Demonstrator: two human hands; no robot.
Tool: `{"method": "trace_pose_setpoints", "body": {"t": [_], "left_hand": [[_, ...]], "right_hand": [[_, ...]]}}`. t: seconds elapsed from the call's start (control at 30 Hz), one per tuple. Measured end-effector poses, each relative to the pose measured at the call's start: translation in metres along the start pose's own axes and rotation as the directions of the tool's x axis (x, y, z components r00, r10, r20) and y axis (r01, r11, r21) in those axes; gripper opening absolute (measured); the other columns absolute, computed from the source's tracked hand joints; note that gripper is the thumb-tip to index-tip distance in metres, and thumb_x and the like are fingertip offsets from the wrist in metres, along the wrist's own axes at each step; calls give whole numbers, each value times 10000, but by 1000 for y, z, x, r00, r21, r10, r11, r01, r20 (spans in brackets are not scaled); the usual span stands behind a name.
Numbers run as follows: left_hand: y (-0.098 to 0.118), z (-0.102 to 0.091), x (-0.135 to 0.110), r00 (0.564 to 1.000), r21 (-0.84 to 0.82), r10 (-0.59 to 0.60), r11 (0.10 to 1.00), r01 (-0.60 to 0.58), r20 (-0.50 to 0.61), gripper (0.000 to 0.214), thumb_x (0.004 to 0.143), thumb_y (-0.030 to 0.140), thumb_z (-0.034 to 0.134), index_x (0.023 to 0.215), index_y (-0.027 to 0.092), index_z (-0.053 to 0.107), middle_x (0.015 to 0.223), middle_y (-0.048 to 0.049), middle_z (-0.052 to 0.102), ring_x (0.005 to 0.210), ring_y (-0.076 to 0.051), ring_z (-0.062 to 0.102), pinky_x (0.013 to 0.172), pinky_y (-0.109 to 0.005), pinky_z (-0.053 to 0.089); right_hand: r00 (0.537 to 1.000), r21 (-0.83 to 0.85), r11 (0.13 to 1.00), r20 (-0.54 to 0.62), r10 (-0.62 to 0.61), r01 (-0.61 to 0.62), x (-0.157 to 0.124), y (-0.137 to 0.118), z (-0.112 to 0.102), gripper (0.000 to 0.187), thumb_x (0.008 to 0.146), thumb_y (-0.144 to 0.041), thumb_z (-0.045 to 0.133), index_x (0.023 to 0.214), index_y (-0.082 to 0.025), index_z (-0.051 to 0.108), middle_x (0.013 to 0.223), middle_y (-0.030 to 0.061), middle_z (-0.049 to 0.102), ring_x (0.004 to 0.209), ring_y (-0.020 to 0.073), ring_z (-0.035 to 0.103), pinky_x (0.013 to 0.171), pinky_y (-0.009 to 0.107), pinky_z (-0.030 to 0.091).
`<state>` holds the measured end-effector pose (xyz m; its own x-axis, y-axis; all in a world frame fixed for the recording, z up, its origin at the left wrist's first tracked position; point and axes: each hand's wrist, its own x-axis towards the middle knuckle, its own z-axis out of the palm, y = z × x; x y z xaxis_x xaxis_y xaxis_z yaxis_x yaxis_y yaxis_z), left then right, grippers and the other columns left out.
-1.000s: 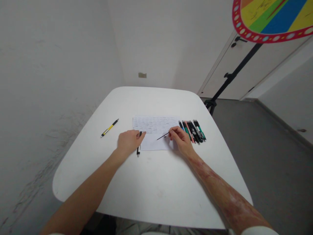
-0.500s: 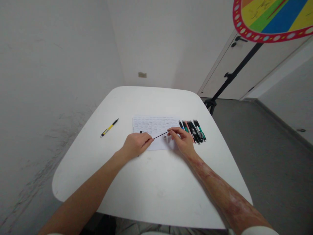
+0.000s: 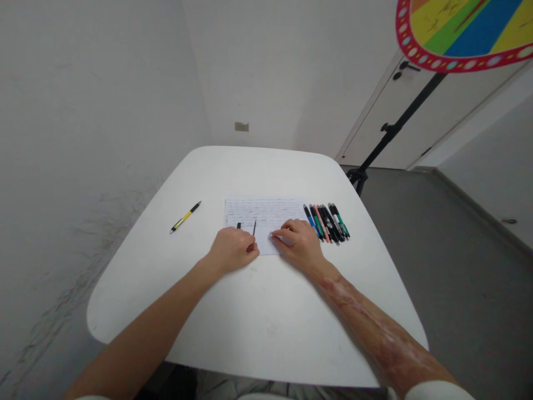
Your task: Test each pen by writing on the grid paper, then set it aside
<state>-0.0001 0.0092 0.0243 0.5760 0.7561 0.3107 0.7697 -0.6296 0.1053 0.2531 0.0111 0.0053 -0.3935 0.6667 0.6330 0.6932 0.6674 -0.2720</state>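
My left hand (image 3: 234, 248) rests over the paper's lower left, its fingers closed round a thin dark pen refill (image 3: 255, 227) that points up and away. A short black piece (image 3: 239, 225), perhaps the end of a pen barrel, shows just beyond the knuckles; the rest is hidden by the hand. To the right, my right hand (image 3: 300, 243) is low over the paper, thumb and forefinger pinched at a small silvery piece (image 3: 272, 235) too tiny to name surely. Handwritten lines cover the upper part of the white paper (image 3: 266, 208).
A row of several pens (image 3: 328, 223) lies right of the paper, close to my right hand. One yellow and black pen (image 3: 185, 217) lies apart at the left on the white table (image 3: 266, 316). Behind, right, a colourful wheel (image 3: 470, 33) stands on a black tripod (image 3: 387, 133).
My right hand has let go of the refill's far end and come down to the silvery piece on the paper. The refill has swung from lying between both hands to upright in my left.
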Motion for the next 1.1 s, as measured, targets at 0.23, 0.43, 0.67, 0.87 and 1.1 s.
{"method": "trace_pose_setpoints", "body": {"t": [0.23, 0.43, 0.67, 0.87, 1.1], "left_hand": [[-1, 1, 1, 998, -19, 51, 998, -52, -36, 269, 924, 266, 655, 665, 212, 704, 665, -22, 721, 610, -190, 619, 643, -346, 436], [-15, -8, -3, 988, -84, -17, 996, 4, -154, 240, 938, 261, 655, 703, 214, 646, 683, -24, 684, 671, -187, 619, 673, -334, 454], [-41, -18, -2, 959, -177, -159, 977, 119, -233, 113, 1017, 284, 632, 1088, 217, 688, 982, -56, 759, 930, -241, 698, 855, -380, 546], [-44, -20, -17, 958, -145, -206, 973, 178, -202, 126, 1051, 322, 627, 1128, 229, 662, 1076, -60, 759, 957, -239, 713, 884, -386, 561], [-49, -17, -48, 963, -104, -209, 975, 194, -167, 120, 1054, 331, 614, 1081, 225, 663, 1020, -62, 733, 974, -255, 694, 889, -404, 558]], "right_hand": [[996, 8, 1000, 92, -22, 22, 3, -4, -5, 132, 1042, -266, 737, 959, -242, 837, 881, 44, 751, 838, 225, 621, 829, 422, 450], [997, 154, 985, -4, 80, -79, 4, -3, -11, 134, 1035, -232, 681, 986, -227, 806, 920, 79, 748, 888, 258, 664, 826, 441, 500], [963, 299, 935, -128, 236, -189, 2, 6, -20, 168, 1046, -178, 601, 1046, -232, 760, 941, 74, 724, 851, 243, 649, 794, 422, 536], [983, 247, 958, -66, 169, -148, -7, 17, -33, 152, 1048, -197, 594, 1080, -238, 738, 940, 60, 714, 871, 243, 676, 825, 435, 553], [989, 183, 977, -74, 125, -110, -23, 29, -48, 159, 1026, -186, 602, 1097, -249, 730, 951, 69, 727, 942, 275, 709, 964, 492, 568]]}}
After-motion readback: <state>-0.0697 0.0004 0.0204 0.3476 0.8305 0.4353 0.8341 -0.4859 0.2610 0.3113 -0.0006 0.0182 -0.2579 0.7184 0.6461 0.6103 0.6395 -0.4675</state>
